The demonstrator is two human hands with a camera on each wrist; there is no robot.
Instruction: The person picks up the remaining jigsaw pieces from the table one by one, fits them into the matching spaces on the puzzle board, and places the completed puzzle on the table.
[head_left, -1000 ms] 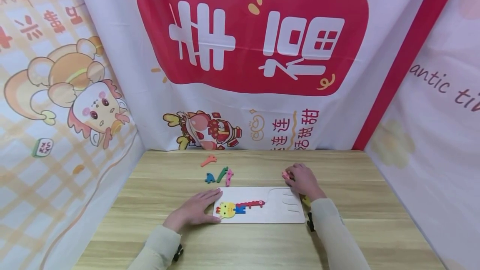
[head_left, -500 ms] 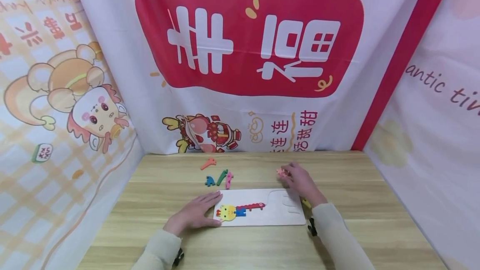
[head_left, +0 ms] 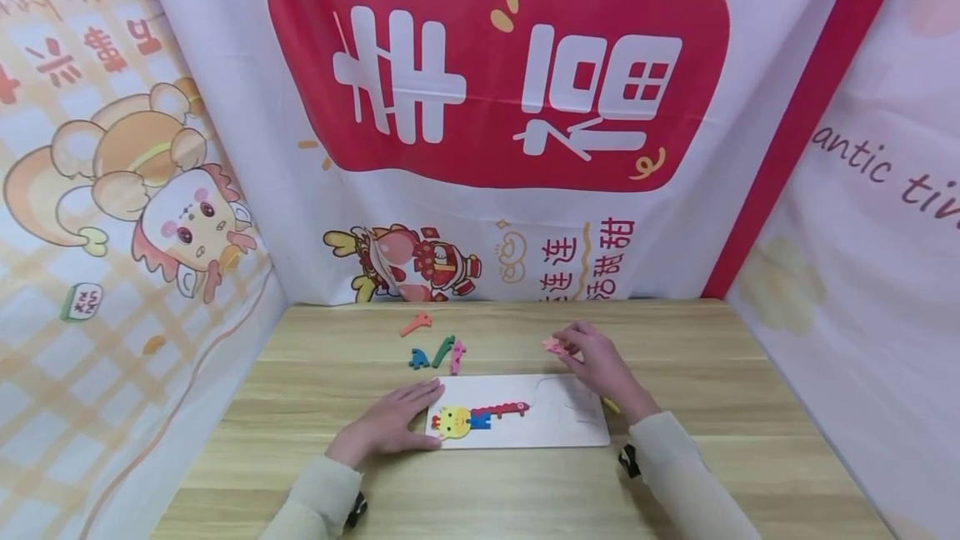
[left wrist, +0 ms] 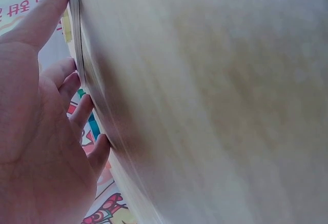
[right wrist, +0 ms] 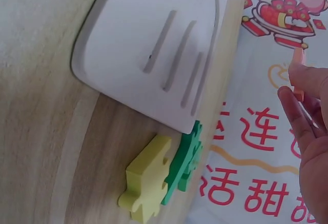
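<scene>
R hand (head_left: 602, 365) is pinching pink pc (head_left: 553, 345) beyond long far edge of board (head_left: 536, 432); L hand (head_left: 392, 422), unclenched, is touching L end.

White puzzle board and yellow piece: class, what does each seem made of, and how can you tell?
White board: probably painted wood or fibreboard, matte; glare-free face, cut-looking grooves. Yellow piece: painted wood or plastic, smooth; thick, evenly coloured sides leave it open.

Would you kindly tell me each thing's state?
Board: partly filled
Left hand: touching board
Right hand: pinching pink piece
Other pink piece: loose
Animal head: on board
Red piece: on board
Orange piece: loose
Yellow piece: loose
Green pieces: loose
Blue pieces: one loose, one on board
</scene>
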